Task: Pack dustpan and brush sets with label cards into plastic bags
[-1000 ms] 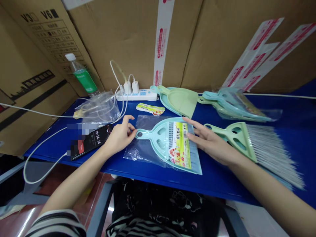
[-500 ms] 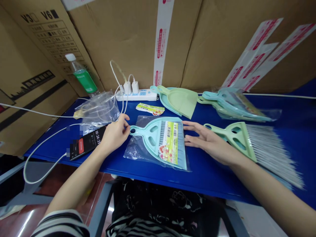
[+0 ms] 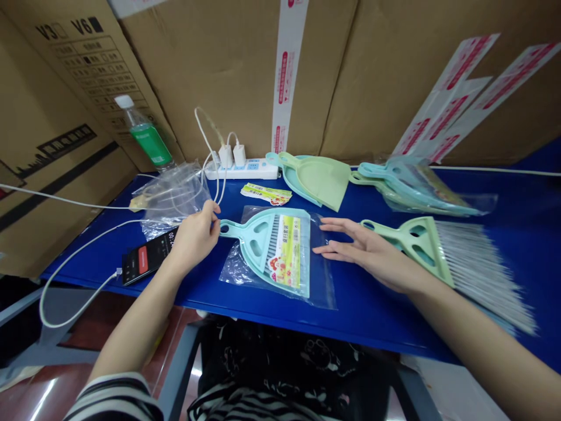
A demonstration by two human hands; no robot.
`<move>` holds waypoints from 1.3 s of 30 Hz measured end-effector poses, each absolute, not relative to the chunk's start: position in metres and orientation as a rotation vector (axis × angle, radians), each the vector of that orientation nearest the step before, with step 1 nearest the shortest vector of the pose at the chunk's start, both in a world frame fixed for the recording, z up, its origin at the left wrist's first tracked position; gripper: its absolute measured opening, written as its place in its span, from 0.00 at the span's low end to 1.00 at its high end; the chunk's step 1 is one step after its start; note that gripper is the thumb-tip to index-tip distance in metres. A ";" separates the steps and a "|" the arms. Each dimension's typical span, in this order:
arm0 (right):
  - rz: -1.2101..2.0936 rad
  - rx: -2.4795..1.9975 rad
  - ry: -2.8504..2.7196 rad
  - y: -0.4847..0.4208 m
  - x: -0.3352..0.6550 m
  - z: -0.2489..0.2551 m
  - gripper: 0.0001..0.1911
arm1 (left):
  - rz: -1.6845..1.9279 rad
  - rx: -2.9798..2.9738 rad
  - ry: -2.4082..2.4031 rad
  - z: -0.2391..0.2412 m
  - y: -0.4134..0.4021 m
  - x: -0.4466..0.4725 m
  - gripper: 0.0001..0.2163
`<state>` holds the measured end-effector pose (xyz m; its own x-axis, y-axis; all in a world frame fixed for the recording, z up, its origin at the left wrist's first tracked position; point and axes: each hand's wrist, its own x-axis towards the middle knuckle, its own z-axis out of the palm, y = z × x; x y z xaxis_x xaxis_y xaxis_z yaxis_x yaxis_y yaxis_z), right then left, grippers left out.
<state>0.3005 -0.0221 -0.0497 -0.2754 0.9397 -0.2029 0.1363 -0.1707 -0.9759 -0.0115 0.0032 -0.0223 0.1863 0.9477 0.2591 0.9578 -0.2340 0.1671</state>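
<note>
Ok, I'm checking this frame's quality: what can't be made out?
Head view:
- phone screen: partly behind the left hand, text too small.
- card on the bagged dustpan set: print too small to read.
- green brush: bristles blurred toward the right edge.

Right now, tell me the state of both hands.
Left hand: closed on the pale blue plastic dustpan handle.
Right hand: open, flat, fingertips on the clear plastic bag.
</note>
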 end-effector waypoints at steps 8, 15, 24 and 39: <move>1.495 -1.276 -1.464 -0.023 0.303 -0.051 0.33 | -0.330 -2.295 -1.898 -0.019 0.003 -0.016 0.08; 1.514 -1.279 -1.430 -0.023 0.303 -0.050 0.33 | -0.234 -2.250 -1.844 -0.021 0.000 -0.017 0.08; 1.504 -1.278 -1.465 -0.023 0.303 -0.048 0.33 | -0.408 -2.411 -1.629 -0.020 0.001 -0.013 0.10; 1.353 -1.256 -1.663 -0.021 0.306 -0.049 0.31 | -0.300 -3.251 -1.002 -0.018 -0.008 -0.003 0.20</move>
<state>0.3061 -0.0214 -0.0489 -0.3344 0.9386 -0.0848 0.2740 0.0108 -0.9617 -0.0032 -0.0076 -0.0180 0.8159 0.5718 0.0852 0.5243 -0.7940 0.3078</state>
